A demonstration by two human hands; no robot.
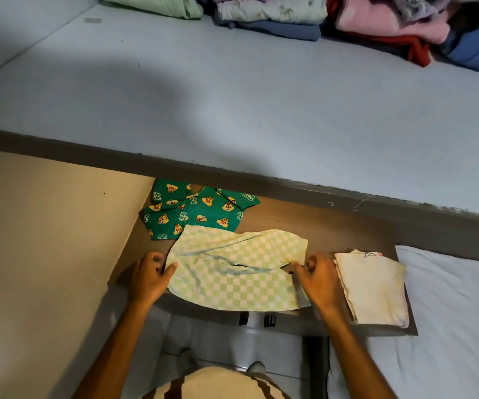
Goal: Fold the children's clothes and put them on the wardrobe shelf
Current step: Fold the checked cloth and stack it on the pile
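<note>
Checked green cloth [232, 272] lay flat on the bench [333, 231]; left hand [149, 276] and right hand [317, 279] pinched its side edges, fingers curled; better to pull taut, then fold evenly.

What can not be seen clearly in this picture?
- Head view: green chipmunk-print garment, far part under the shelf edge, near part under the checked cloth.
- Stacked clothes: tops cut off by the frame.
- Left hand fingertips: blurred.
</note>
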